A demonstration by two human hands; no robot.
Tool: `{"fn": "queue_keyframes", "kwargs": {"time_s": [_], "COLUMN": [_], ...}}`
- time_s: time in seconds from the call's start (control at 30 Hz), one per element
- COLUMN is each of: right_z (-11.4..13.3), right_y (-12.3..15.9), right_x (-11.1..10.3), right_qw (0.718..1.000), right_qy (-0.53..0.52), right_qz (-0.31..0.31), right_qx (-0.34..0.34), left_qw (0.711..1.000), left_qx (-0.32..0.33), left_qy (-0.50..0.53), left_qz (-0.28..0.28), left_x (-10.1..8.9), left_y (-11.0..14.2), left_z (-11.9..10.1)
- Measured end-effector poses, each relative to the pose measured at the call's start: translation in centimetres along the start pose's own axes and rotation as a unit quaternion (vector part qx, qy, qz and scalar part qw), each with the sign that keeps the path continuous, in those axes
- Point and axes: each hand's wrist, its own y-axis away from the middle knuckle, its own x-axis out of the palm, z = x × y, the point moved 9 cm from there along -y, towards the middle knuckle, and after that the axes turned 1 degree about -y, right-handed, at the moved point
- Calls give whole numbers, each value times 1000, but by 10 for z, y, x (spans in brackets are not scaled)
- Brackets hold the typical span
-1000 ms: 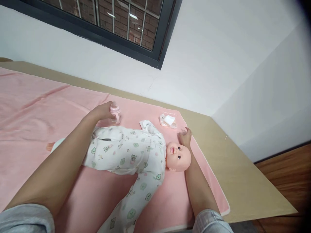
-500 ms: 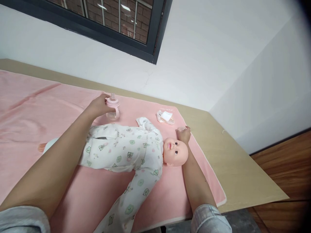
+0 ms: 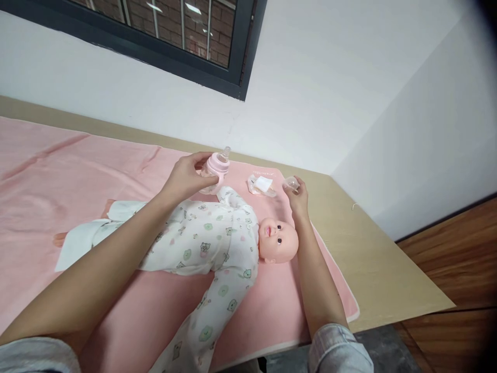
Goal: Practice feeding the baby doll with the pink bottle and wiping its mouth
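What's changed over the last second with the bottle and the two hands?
The left hand has lifted the pink bottle off the pink blanket and carried it toward the doll. The right hand has risen, now holding a clear cap. The doll and the small packet stayed put.

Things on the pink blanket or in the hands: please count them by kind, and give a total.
Baby doll: 1
Pink baby bottle, in left hand: 1
Clear cap, in right hand: 1
Plastic packet on pink blanket: 1
Total: 4
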Motion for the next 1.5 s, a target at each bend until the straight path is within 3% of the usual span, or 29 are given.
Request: {"fn": "queue_keyframes", "kwargs": {"time_s": [0.1,0.23,0.4,0.53,0.7,0.87,1.07,1.17,1.27,1.37,1.5], "right_z": [52,116,156,157,151,150,156,161,157,135,89], "right_y": [13,51,95,111,121,128,132,124,99,60,11], "right_x": [12,34,55,68,83,91,87,75,51,19,-20], "right_qw": [997,981,968,966,958,952,957,961,969,974,967], "right_qy": [-43,-58,-69,-80,-58,-50,-58,-56,-34,28,150], "right_qz": [55,148,183,187,225,256,234,206,150,78,-18], "right_qx": [-44,-110,-156,-162,-168,-163,-164,-174,-195,-209,-203], "left_qw": [1000,998,994,989,987,984,974,967,965,955,907], "left_qx": [6,37,81,110,117,147,197,208,222,277,386], "left_qy": [-1,-8,-34,-30,-20,-30,-101,-138,-130,-86,-14], "left_qz": [19,41,64,91,109,95,55,50,43,67,169], "left_x": [6,13,23,33,39,39,40,39,30,23,16], "left_y": [7,16,29,41,46,48,58,62,69,84,120], "left_z": [-12,-29,-52,-69,-72,-75,-89,-95,-108,-133,-173]}}
